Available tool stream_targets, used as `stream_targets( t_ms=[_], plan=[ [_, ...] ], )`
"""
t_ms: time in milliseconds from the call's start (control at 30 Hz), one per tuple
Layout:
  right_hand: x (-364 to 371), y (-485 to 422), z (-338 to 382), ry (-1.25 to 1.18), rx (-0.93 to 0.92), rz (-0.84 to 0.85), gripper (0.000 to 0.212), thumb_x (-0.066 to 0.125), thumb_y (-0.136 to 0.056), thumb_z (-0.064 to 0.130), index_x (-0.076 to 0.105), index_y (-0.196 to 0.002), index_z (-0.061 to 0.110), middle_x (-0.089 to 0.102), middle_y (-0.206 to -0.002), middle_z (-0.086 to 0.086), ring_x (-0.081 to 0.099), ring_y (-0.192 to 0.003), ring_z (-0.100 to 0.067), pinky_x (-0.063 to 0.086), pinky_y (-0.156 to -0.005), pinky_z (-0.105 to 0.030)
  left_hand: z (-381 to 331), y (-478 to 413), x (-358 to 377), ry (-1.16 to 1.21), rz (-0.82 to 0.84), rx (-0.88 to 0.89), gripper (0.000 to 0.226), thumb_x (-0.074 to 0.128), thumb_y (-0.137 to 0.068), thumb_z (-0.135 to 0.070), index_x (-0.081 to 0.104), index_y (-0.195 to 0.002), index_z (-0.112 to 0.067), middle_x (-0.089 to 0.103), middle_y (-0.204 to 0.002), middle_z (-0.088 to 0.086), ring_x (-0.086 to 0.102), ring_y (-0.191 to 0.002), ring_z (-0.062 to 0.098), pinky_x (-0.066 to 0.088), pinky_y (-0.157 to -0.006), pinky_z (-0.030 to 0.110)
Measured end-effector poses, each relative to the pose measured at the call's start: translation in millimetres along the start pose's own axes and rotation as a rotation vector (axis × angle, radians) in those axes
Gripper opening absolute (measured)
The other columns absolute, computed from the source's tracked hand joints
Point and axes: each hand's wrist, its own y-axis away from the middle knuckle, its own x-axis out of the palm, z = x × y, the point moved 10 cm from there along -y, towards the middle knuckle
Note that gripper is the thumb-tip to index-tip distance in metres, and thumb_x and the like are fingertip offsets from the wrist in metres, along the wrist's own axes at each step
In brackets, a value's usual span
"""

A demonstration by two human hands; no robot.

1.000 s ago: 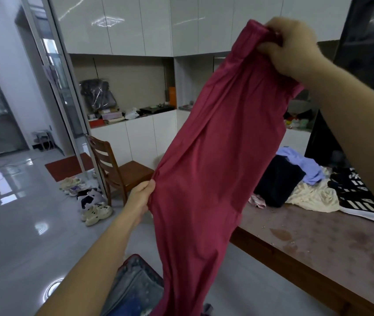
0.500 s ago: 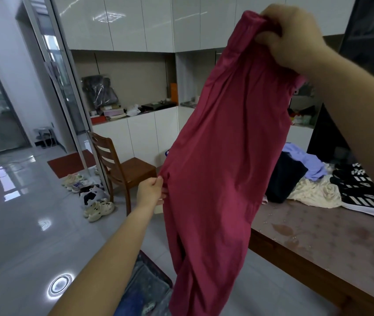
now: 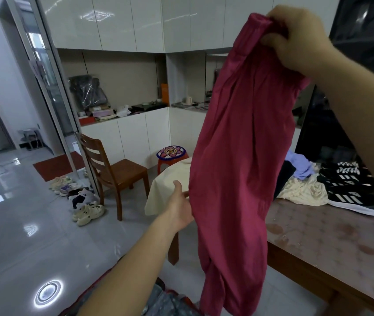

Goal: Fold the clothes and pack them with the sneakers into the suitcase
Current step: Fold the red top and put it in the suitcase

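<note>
A long dark-red garment (image 3: 238, 167) hangs in front of me, its lower end dangling over the open suitcase (image 3: 170, 302) at the bottom edge. My right hand (image 3: 295, 39) grips the bunched top of the garment, high up. My left hand (image 3: 179, 204) is at the garment's left edge about halfway down, thumb raised, with its fingertips hidden behind the cloth. Black sneakers with white stripes (image 3: 352, 190) lie on the table (image 3: 329, 236) at the right, beside a pile of cream (image 3: 304, 190), lavender (image 3: 300, 165) and black (image 3: 284, 176) clothes.
A cream cloth (image 3: 167, 179) drapes over the table's near-left corner. A wooden chair (image 3: 117, 172) and a patterned stool (image 3: 171, 153) stand behind it. Several shoes (image 3: 76, 192) lie on the glossy floor at the left. White cabinets line the back wall.
My left hand slid lower along the garment's edge and no longer plainly pinches it. My view shifted, bringing the table corner, cream cloth and stool into sight. My right hand keeps its grip.
</note>
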Motion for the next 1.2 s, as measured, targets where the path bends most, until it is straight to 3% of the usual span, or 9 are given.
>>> stream_targets(
  t_ms=[133,267,433,600,700,833,933,1067,1200],
  plan=[
    [-10.3,9.3,-24.0,0.008,0.034,-0.016,0.029,0.051,-0.093,0.02,0.056,-0.12,0.011,0.061,-0.116,-0.013,0.055,-0.108,-0.029,0.043,-0.091,-0.042,-31.5,6.5,6.5,-0.075,0.041,0.198,0.049,0.034,-0.098,-0.049,0.048,-0.132,-0.016,0.058,-0.128,0.01,0.056,-0.115,0.026,0.046,-0.091,0.04],
    [-13.8,14.0,-47.6,0.03,0.108,-0.003,0.028,0.053,-0.093,0.02,0.056,-0.119,0.012,0.061,-0.115,-0.015,0.054,-0.108,-0.032,0.043,-0.093,-0.046,-75.7,23.4,2.0,-0.255,0.125,0.521,0.03,0.064,-0.087,-0.008,0.061,-0.114,-0.022,0.07,-0.109,0.0,0.065,-0.103,0.018,0.053,-0.082,0.031],
    [-7.4,19.8,-65.9,0.061,0.166,0.043,0.028,0.055,-0.091,0.024,0.056,-0.118,0.019,0.062,-0.116,-0.012,0.055,-0.108,-0.035,0.043,-0.096,-0.053,-104.2,35.5,-13.0,-0.947,-0.14,0.65,0.039,0.071,-0.082,-0.009,0.06,-0.12,-0.011,0.066,-0.111,0.01,0.064,-0.098,0.021,0.053,-0.089,0.036],
    [-4.5,23.8,-80.9,0.061,0.188,0.025,0.027,0.055,-0.09,0.028,0.056,-0.116,0.021,0.062,-0.115,-0.012,0.055,-0.107,-0.037,0.042,-0.096,-0.056,-144.2,78.3,-15.3,-1.138,-0.36,1.03,0.021,0.07,-0.083,-0.014,0.07,-0.102,-0.004,0.055,-0.101,0.0,0.052,-0.094,0.013,0.04,-0.088,0.018],
    [-0.4,25.0,-90.7,0.064,0.217,0.042,0.028,0.055,-0.091,0.027,0.056,-0.118,0.021,0.061,-0.117,-0.012,0.054,-0.109,-0.037,0.04,-0.097,-0.057,-145.4,100.9,-12.5,-1.061,-0.308,1.16,0.02,0.063,-0.088,-0.01,0.064,-0.108,-0.015,0.057,-0.108,-0.004,0.054,-0.098,0.007,0.044,-0.094,0.026],
    [3.8,28.7,-101.6,0.069,0.256,0.053,0.027,0.055,-0.091,0.028,0.055,-0.118,0.026,0.061,-0.118,-0.01,0.054,-0.111,-0.037,0.039,-0.098,-0.057,-137.7,122.3,-1.0,-1.094,-0.149,1.316,0.033,0.049,-0.093,-0.004,0.058,-0.105,-0.034,0.057,-0.105,-0.025,0.053,-0.102,-0.006,0.039,-0.093,0.01],
    [7.0,29.2,-101.0,0.078,0.25,0.066,0.026,0.055,-0.091,0.028,0.055,-0.117,0.026,0.061,-0.118,-0.009,0.054,-0.111,-0.036,0.039,-0.098,-0.057,-128.5,100.8,-6.4,-1.153,-0.062,1.101,0.052,0.043,-0.092,0.006,0.069,-0.082,-0.037,0.062,-0.099,-0.018,0.057,-0.095,-0.01,0.04,-0.084,0.005],
    [3.3,23.7,-87.8,0.075,0.209,0.048,0.025,0.055,-0.091,0.028,0.056,-0.116,0.023,0.061,-0.116,-0.009,0.055,-0.108,-0.035,0.041,-0.097,-0.054,-125.5,78.3,-21.6,-1.085,-0.068,0.897,0.035,0.051,-0.091,0.004,0.067,-0.088,-0.027,0.063,-0.1,-0.013,0.057,-0.088,-0.014,0.044,-0.081,0.007],
    [12.6,18.3,-68.4,0.173,0.114,0.095,0.027,0.053,-0.092,0.03,0.055,-0.118,0.023,0.062,-0.117,-0.01,0.056,-0.107,-0.035,0.042,-0.095,-0.051,-106.6,51.0,-41.9,-1.121,-0.032,0.701,0.034,0.053,-0.09,0.006,0.067,-0.091,-0.025,0.064,-0.108,0.006,0.064,-0.094,0.014,0.053,-0.084,0.029]
  ],
)
